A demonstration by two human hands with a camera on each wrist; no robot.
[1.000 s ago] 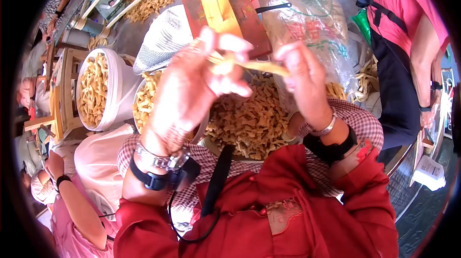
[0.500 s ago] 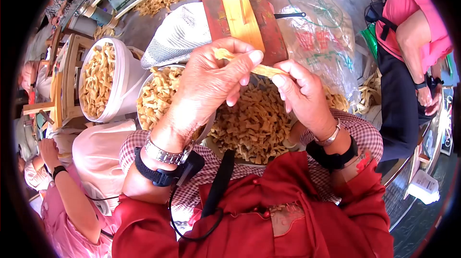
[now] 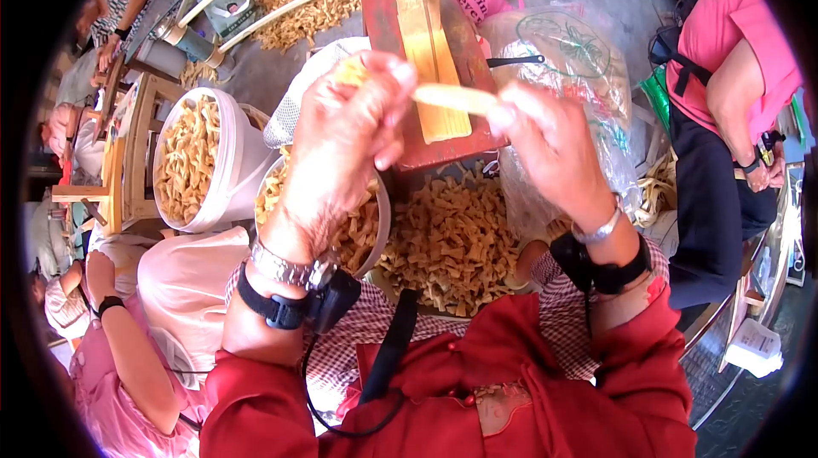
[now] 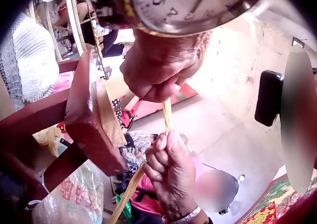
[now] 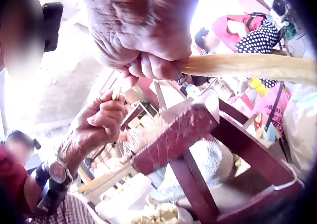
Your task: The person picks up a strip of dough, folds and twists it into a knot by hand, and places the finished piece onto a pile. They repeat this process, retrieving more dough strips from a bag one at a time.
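Observation:
A pale yellow tofu skin strip [image 3: 452,98] stretches between my two raised hands, above the near end of a red bench. My left hand [image 3: 336,134] pinches one end, its fingers curled. My right hand [image 3: 550,147] grips the strip farther along between thumb and fingers; a long tail of the strip [image 4: 130,190] hangs past that hand in the left wrist view. The right wrist view shows the same tail [image 5: 247,66] running out sideways from the fist. More flat strips [image 3: 426,49] lie stacked on the bench [image 3: 383,6]. Beneath the hands is a heap of knotted pieces [image 3: 452,245].
Knotted pieces fill a white bucket [image 3: 223,172] at left and another bucket [image 3: 381,236] beside the heap. A large clear plastic bag [image 3: 567,57] stands right of the bench, near a black handle [image 3: 515,60]. People sit close on both sides, one in pink [image 3: 724,40].
My hands have moved apart and slightly up, pulling the strip straight between them. A second ago the left fingers were spread around it. In the head view the bench appears lower.

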